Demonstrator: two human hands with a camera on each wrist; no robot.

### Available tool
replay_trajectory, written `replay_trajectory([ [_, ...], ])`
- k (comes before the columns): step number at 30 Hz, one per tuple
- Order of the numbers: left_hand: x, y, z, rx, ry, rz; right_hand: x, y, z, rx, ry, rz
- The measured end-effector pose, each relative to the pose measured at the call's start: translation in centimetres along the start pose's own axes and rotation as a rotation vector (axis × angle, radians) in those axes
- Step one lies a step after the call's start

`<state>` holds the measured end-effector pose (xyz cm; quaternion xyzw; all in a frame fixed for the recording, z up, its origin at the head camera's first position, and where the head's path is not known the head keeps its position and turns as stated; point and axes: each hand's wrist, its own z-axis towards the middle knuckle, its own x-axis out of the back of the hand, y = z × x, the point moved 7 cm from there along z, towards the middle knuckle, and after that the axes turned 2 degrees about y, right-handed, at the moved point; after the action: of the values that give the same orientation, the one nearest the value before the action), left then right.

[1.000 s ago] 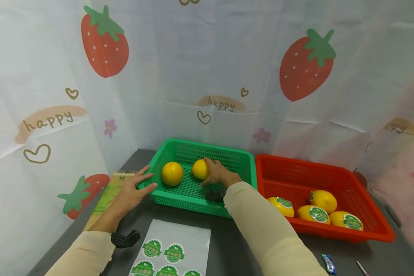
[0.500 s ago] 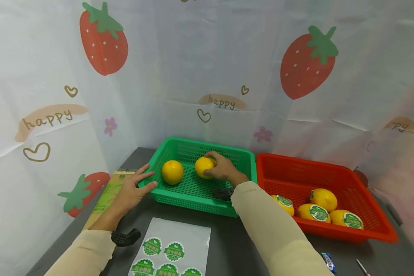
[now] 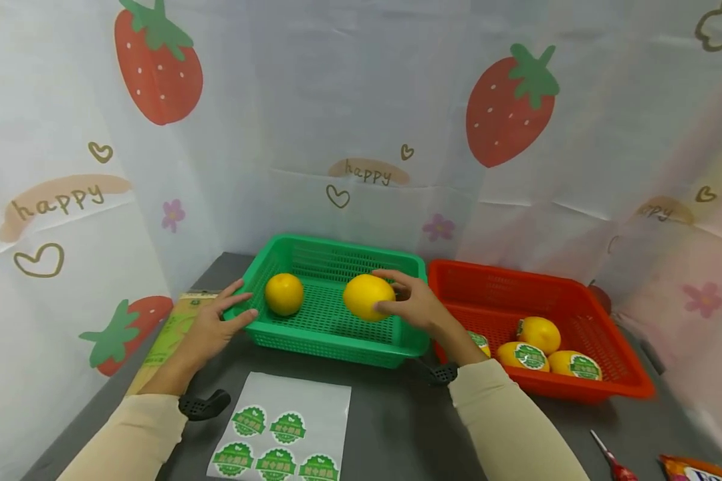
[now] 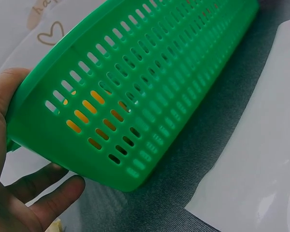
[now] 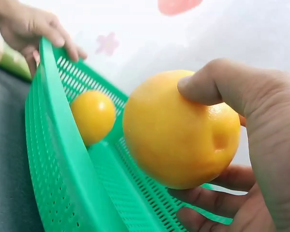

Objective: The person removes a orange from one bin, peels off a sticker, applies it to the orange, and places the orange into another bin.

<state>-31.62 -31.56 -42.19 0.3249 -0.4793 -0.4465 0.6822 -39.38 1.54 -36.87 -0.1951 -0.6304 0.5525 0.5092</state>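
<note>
At frame centre our right hand (image 3: pixel 418 304) has its fingers (image 5: pixel 210 87) clamped on a yellow fruit (image 3: pixel 369 296) raised above the green basket (image 3: pixel 337 337) (a second fruit (image 3: pixel 284 294) lies inside), while our left hand (image 3: pixel 213 327), fingers spread, steadies the basket's left rim.

Dark table (image 3: pixel 391 427) carries 2 baskets, green basket (image 3: pixel 331 337) under both hands, red basket (image 3: pixel 553 387) right of the grip, sticker sheet (image 3: pixel 289 427) nearer.
</note>
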Motion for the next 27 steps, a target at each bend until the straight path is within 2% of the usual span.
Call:
replay_trajectory([
  [7, 0.2, -0.2, -0.2, 0.003, 0.004, 0.053, 0.4, -1.0, -4.8, 0.168, -0.052, 0.067],
  [11, 0.1, -0.1, -0.3, 0.002, 0.004, 0.065, 0.3, -1.1, -8.5, 0.224, -0.061, 0.110],
  [15, 0.1, 0.1, -0.3, -0.006, 0.010, 0.078, 0.1, 0.0, -11.9, 0.213, -0.043, 0.142],
  [21, 0.6, 1.3, -0.2, 0.007, 0.034, 0.202, -1.3, 3.3, -14.9, 0.143, -0.068, 0.158],
  [24, 0.7, 2.9, -0.2, -0.070, 0.088, 0.288, -1.9, 4.8, -15.8, 0.092, -0.078, 0.161],
  [27, 0.5, 5.5, -0.8, -0.214, 0.183, 0.361, -2.1, 5.8, -16.4, 0.057, -0.076, 0.159],
])
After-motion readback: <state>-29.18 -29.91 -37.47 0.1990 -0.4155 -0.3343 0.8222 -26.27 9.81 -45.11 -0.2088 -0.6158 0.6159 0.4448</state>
